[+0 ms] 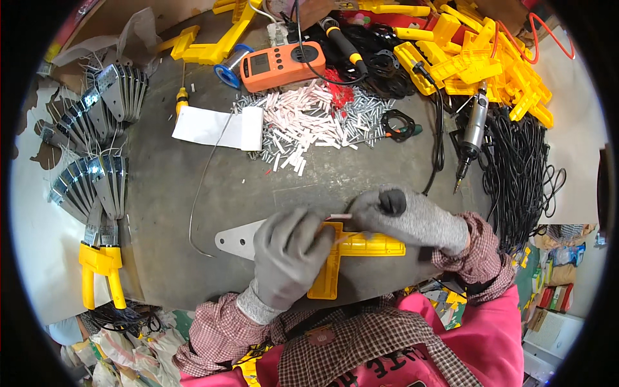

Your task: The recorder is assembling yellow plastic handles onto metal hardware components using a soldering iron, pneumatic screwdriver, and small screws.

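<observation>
Both hands wear grey gloves and meet over the near middle of the bench. My left hand [291,253] is closed in a pinch, its fingertips at a small pale pink tube [340,216]. The tube's other end reaches my right hand [396,213], whose fingers are curled shut and partly hidden. Below them lies a yellow plastic handle shell [373,245], T-shaped, with its hollow side up. From under my left hand a flat grey metal blade [237,240] with holes sticks out to the left.
Behind the hands lie a pile of pink tubes [296,119] and screws [367,119], an orange meter [284,66] and white paper [219,128]. A power screwdriver [474,129], black cables [516,174] and yellow shells [490,64] are at right. Metal blades [90,180] fan out at left.
</observation>
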`<state>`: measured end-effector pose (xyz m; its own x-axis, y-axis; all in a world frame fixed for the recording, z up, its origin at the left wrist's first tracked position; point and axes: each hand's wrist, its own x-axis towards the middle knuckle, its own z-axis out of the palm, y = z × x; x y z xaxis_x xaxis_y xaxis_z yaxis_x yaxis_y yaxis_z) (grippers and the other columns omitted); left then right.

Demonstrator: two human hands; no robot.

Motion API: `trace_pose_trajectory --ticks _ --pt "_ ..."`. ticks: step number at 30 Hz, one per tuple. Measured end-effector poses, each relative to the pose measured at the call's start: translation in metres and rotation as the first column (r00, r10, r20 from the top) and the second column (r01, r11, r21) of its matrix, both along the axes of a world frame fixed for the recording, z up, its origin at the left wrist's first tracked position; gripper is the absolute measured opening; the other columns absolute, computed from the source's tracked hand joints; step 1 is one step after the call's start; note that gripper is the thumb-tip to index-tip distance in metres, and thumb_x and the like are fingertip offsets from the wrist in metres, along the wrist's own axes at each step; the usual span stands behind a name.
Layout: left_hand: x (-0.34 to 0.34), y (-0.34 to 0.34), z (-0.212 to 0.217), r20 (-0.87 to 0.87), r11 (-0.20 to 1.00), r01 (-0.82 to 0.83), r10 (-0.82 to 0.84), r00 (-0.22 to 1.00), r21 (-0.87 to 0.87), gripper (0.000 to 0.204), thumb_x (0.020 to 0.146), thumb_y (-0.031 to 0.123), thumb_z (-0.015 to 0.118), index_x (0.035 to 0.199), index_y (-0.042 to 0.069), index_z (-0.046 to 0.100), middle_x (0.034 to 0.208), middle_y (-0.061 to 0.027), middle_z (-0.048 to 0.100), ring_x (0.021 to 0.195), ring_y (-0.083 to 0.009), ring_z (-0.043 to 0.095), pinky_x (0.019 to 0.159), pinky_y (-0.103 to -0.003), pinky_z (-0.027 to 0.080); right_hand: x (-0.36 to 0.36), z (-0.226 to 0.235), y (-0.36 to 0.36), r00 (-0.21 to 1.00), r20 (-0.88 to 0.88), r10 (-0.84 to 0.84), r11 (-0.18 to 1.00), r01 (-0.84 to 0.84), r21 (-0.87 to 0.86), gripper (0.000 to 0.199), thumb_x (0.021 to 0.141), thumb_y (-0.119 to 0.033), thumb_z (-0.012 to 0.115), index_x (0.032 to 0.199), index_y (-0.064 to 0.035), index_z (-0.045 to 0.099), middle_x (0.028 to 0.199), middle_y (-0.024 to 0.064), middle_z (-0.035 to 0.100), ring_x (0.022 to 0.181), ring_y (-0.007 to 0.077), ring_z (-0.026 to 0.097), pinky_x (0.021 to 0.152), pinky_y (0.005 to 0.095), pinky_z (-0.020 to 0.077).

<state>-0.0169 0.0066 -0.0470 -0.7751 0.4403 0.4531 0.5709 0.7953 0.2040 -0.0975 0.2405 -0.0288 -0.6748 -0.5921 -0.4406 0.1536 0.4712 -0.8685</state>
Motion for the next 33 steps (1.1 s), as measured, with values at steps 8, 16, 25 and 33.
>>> trace_pose_trajectory --ticks 8,16,25,33 --pt "0.010 0.010 0.027 0.123 0.970 0.056 -0.027 0.992 -0.236 0.022 0.072 0.013 0.074 0.093 0.011 0.068 0.101 -0.0014 0.065 0.104 -0.0242 0.059 0.099 -0.048 0.039 -0.010 -0.030 -0.006 0.989 -0.077 -0.125 0.992 0.123 -0.020 0.024 0.101 -0.026 0.058 0.095 -0.0032 0.061 0.083 -0.0065 0.054 0.076 0.0053 0.048 0.067 0.0242 0.0444" --pt "-0.008 0.016 0.020 0.294 0.997 -0.010 -0.011 0.956 0.071 0.032 0.063 0.002 0.076 0.085 0.011 0.056 0.092 -0.0032 0.065 0.101 -0.0284 0.059 0.098 -0.048 0.038 -0.004 -0.026 -0.011 0.898 -0.440 -0.027 0.998 0.051 0.042 0.023 0.096 -0.029 0.061 0.105 -0.0094 0.069 0.084 0.0118 0.065 0.075 0.0250 0.062 0.070 0.0365 0.0513" --pt "-0.015 0.015 0.011 0.193 0.996 0.061 -0.072 0.979 0.059 0.035 0.063 0.005 0.077 0.092 0.013 0.059 0.095 -0.0011 0.065 0.095 -0.0254 0.060 0.094 -0.049 0.040 0.002 -0.050 -0.005 0.619 -0.782 0.074 0.997 -0.022 0.076 0.021 0.097 -0.027 0.058 0.108 -0.0116 0.067 0.093 0.0109 0.066 0.084 0.0293 0.066 0.072 0.0388 0.0532" --pt "-0.008 -0.016 0.017 0.265 0.961 0.277 -0.260 0.929 -0.029 0.041 0.068 0.016 0.078 0.107 0.012 0.065 0.105 -0.0015 0.070 0.093 -0.0222 0.061 0.102 -0.051 0.038 -0.070 0.006 0.056 0.430 -0.903 0.009 0.919 0.352 0.176 0.023 0.089 -0.010 0.061 0.111 -0.0080 0.065 0.111 0.0155 0.059 0.096 0.0345 0.066 0.078 0.0423 0.0561"
